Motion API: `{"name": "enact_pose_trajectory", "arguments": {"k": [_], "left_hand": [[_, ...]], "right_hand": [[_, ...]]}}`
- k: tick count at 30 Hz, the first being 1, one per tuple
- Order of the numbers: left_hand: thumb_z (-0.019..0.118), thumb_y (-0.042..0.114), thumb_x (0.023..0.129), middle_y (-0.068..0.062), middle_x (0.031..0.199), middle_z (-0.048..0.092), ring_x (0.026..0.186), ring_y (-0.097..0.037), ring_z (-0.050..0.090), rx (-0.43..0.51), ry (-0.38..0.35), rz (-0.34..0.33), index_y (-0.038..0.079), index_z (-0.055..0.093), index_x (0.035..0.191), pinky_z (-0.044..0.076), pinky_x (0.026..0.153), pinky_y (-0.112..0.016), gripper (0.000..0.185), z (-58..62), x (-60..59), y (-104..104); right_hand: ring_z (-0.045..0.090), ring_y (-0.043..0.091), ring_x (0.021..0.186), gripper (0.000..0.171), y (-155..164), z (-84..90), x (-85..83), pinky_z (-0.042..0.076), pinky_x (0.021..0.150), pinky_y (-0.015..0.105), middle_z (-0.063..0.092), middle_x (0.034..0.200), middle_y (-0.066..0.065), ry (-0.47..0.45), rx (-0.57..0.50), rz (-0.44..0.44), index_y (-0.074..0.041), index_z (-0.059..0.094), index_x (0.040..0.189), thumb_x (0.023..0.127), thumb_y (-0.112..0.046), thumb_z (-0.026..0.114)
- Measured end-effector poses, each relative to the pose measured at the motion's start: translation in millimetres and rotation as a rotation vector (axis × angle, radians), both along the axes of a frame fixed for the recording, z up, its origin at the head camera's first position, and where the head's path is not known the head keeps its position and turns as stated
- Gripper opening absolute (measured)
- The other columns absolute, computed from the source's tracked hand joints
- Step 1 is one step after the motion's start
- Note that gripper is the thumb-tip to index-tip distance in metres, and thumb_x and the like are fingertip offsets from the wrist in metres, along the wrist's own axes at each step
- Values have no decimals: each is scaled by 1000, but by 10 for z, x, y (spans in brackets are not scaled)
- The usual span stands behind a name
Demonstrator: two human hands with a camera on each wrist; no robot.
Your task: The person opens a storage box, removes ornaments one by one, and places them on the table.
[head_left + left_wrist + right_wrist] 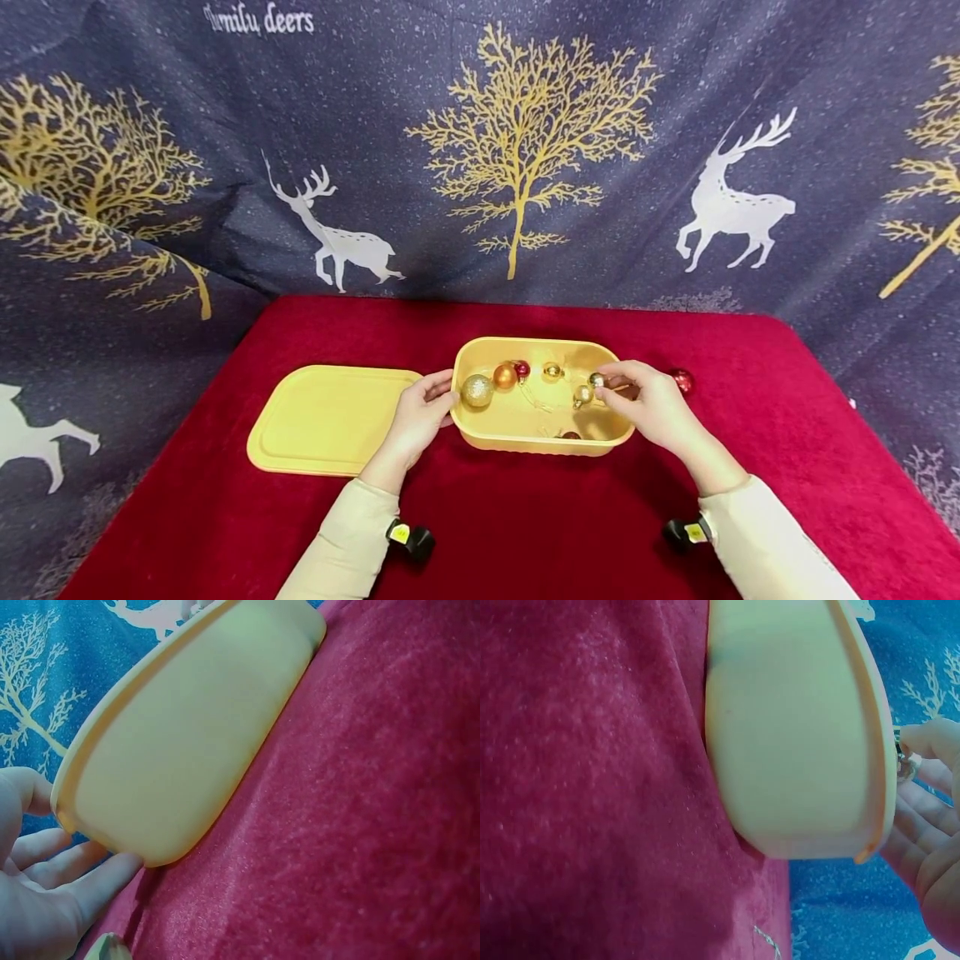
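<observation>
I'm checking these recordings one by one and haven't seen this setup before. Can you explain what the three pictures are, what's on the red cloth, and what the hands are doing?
There is no machine here: a person works with bare hands, wearing three cameras. The wide picture comes from the head; the two close ones come from the wrists and show the yellow tub's outer wall.

On the red cloth stands an open yellow tub holding small baubles, among them a glittery gold bauble. Its yellow lid lies flat to the left, and a red bauble sits outside on the right.

The left hand rests against the tub's left end. The right hand pinches a small gold bauble over the tub.
</observation>
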State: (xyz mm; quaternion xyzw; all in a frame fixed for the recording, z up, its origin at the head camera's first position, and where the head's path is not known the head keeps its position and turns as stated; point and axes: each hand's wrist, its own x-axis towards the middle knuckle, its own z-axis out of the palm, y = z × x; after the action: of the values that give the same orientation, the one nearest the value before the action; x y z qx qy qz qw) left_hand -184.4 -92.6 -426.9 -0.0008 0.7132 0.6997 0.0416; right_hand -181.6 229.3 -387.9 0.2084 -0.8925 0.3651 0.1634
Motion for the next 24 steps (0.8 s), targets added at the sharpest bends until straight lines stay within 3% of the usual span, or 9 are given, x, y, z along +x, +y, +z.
{"name": "enact_pose_trajectory", "arguments": {"k": [8, 24], "left_hand": [[53, 3, 89, -25, 127, 58, 110, -31, 61, -37, -16, 30, -2, 51, 133, 59, 75, -33, 45, 31, 3, 0], [51, 3, 87, -24, 123, 60, 105, -30, 63, -90, -27, 51, -4, 52, 131, 59, 70, -32, 45, 104, -28, 29]], "right_hand": [[58, -8, 78, 27, 130, 22, 2, 52, 64, 11, 70, 87, 8, 19, -23, -30, -3, 68, 102, 76, -2, 75], [57, -14, 78, 30, 351, 50, 63, 50, 66, 6, 71, 90, 16, -44, -80, -104, 0, 67, 107, 78, -4, 74]]}}
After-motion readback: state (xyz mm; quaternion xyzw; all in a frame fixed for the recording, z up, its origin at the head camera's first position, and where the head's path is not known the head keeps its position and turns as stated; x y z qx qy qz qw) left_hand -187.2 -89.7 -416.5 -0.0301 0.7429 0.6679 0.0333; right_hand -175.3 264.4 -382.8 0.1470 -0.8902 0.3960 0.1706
